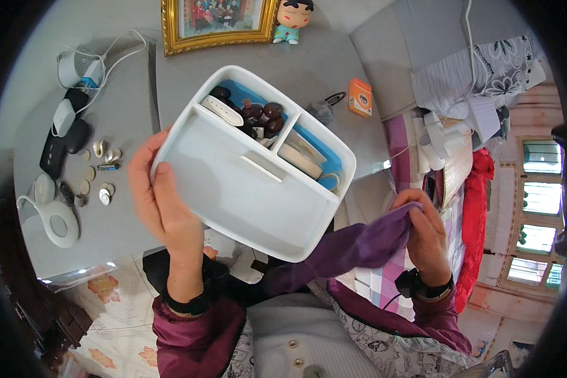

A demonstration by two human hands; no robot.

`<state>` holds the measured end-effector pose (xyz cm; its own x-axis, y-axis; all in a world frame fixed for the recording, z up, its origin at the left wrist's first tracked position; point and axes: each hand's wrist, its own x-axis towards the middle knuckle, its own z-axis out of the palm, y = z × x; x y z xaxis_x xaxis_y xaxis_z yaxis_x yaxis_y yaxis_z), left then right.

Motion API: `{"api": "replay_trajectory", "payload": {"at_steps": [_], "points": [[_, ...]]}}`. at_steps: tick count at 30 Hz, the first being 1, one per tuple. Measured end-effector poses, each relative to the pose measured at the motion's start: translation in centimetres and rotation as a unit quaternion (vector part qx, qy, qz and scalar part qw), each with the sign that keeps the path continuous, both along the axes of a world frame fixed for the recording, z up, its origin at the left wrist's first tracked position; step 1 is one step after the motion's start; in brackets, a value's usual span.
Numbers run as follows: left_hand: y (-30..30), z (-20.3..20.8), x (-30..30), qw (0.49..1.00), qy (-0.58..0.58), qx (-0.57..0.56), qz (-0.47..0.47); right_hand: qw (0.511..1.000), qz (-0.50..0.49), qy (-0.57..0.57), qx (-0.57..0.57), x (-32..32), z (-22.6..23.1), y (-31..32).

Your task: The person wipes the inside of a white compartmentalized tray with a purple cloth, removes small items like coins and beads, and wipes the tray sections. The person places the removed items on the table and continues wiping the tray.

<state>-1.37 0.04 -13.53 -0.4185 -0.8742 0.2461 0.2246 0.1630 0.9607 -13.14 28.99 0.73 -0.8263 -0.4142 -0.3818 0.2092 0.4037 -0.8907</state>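
Note:
My left hand [164, 201] grips the left edge of a white divided storage box [233, 195], thumb inside the rim and fingers on the outer wall. The box is tilted above the near side of the desk. Its large front compartment shows a bare white bottom. Behind it, one small blue-lined compartment has dark brown round beads [264, 116] and a white oblong item [222, 111]; the other has a pale flat roll-like item [301, 156]. My right hand [427, 236] pinches one end of a purple cloth [365, 249], which stretches leftward below the box.
On the grey desk [132, 220] at left lie several coins [85, 187], a battery [109, 167], a white round-headed device [60, 220] and chargers with cables [75, 107]. At the back are a gold picture frame [217, 44], a figurine [288, 25] and an orange box [360, 97].

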Motion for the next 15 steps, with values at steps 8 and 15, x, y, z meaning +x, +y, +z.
{"api": "replay_trajectory", "payload": {"at_steps": [8, 15], "points": [[-0.3, 0.6, 0.2, 0.998, -0.05, -0.035, 0.01, 0.756, 0.393, 0.515, 0.096, -1.2, -0.5, -5.7], [-0.3, 0.1, 0.4, 0.998, -0.039, -0.052, 0.008, 0.563, 0.507, 0.582, 0.295, 0.0, -0.3, -7.8]]}}
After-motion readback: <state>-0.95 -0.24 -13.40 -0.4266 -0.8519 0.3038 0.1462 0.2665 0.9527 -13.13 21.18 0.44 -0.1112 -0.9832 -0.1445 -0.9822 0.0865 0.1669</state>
